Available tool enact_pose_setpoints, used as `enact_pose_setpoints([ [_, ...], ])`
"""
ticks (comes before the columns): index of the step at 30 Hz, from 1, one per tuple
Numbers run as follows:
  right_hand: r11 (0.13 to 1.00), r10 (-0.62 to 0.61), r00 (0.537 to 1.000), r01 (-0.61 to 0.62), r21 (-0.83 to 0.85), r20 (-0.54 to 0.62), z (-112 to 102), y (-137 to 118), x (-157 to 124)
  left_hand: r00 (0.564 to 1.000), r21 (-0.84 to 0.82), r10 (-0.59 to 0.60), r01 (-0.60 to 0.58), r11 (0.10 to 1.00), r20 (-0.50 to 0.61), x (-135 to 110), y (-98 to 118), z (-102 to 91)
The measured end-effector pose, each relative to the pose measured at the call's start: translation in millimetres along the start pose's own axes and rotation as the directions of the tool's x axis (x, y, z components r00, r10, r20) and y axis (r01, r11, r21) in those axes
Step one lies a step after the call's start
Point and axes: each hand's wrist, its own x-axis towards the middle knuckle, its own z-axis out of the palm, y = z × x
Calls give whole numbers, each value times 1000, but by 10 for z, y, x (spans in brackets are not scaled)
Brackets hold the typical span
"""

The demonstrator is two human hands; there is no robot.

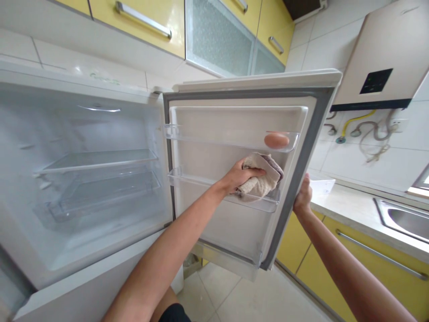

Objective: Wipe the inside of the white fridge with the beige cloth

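A beige cloth (pixel 259 176) is bunched in my left hand (pixel 236 176), whose fingers close over it. The cloth is at the middle clear shelf (pixel 201 180) of the open refrigerator door (pixel 234 118) and hangs partly over its rim. Around the outer edge of that same door, my right hand (pixel 303 194) is wrapped, with most of its fingers hidden behind. Just above the cloth, a brown egg (pixel 276 140) lies at the right end of the upper door shelf (pixel 214 138).
To the left is the refrigerator compartment (pixel 100 134) with a glass shelf (pixel 100 158) and a clear drawer (pixel 107 190). Yellow upper cabinets (pixel 144 27) hang above the door. A counter (pixel 348 205) with a sink (pixel 409 219) runs along the right, below a water heater (pixel 378 53).
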Motion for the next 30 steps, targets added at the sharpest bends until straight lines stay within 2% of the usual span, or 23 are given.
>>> enact_pose_setpoints([
  [6, 1000, 9, 1000, -9, -6, 17, -22, 45, 6, 994, -167, -22, 4, 986, -103, 6, 19, -36],
  [12, 998, 35, 999, -36, 49, 20, -22, 106, 45, 985, -237, -15, -27, 971, -173, 6, 43, -67],
  [14, 997, 36, 999, -38, 69, 18, -21, 119, 55, 976, -191, 25, -68, 979, -218, 21, 22, -71],
  [17, 997, 26, 999, -29, 74, 32, -25, 133, 68, 937, -45, 120, -143, 989, -328, 62, -38, -70],
  [19, 997, 22, 999, -25, 78, 40, -26, 138, 77, 914, 16, 142, -147, 989, -379, 91, -78, -70],
  [22, 997, 24, 1000, -25, 75, 17, -16, 129, 85, 903, 66, 135, -119, 991, -408, 125, -111, -95],
  [24, 997, 37, 999, -36, 64, -5, -6, 109, 82, 866, 205, 180, -93, 974, -466, 136, -106, -155],
  [26, 997, 57, 998, -56, 47, -19, 4, 81, 73, 804, 368, 251, -44, 929, -539, 131, -68, -279],
  [30, 997, 82, 997, -82, 10, 0, 20, 49, 68, 679, 506, 358, 23, 862, -641, 36, 153, -739],
])
